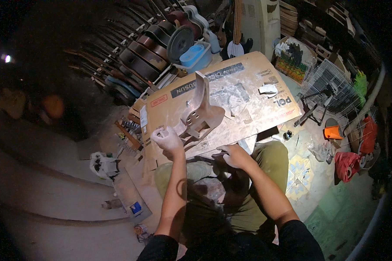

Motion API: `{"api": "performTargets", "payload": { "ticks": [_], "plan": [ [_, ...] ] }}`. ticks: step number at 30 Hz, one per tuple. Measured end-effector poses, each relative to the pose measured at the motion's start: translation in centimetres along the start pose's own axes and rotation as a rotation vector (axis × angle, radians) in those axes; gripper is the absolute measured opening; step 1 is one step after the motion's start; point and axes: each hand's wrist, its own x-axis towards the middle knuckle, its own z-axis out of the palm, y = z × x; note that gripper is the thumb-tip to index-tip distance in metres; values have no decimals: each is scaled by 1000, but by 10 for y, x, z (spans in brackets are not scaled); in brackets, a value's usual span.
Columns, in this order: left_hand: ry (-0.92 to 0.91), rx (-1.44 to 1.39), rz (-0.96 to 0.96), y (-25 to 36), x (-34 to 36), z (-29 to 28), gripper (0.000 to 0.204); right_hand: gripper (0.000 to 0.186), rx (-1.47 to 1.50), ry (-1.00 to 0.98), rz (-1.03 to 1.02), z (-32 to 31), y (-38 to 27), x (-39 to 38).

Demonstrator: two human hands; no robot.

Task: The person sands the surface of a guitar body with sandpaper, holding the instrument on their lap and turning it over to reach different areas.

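Note:
A bare wooden guitar body (211,115) stands tilted on a dusty cardboard sheet (259,117). Round holes and a rectangular cut-out show in its wood, and a long curved part rises from it at the far side. Just left of the body, my left hand (169,142) is closed, its fingers curled together; whatever they grip is too small to make out. My right hand (236,156) hovers by the cardboard's near edge, above my lap. Its index finger is stretched out, apart from the others, and nothing shows in it. Pale dust coats both hands.
A row of guitars (141,54) leans at the back left, beside a blue tub (196,56). On the right stand a wire rack (329,80), an orange object (333,132) and a red bag (347,166). A white scrap (268,89) lies on the cardboard.

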Motion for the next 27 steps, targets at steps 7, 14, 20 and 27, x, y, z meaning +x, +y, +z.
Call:
{"api": "performTargets", "payload": {
  "ticks": [7,14,20,27],
  "plan": [
    [-34,-13,49,-7,-18,0,58,45,-132,-61,37,7,-12,-2],
    [-413,-86,209,-44,6,-13,43,42,-146,-83,48,-5,-18,-8],
    [-219,79,427,-77,14,2,25,42,-119,8,-18,-3,-8,-13],
    [-309,-291,32,-118,42,8,26,40,-136,-57,24,3,-15,-8]
  ]
}}
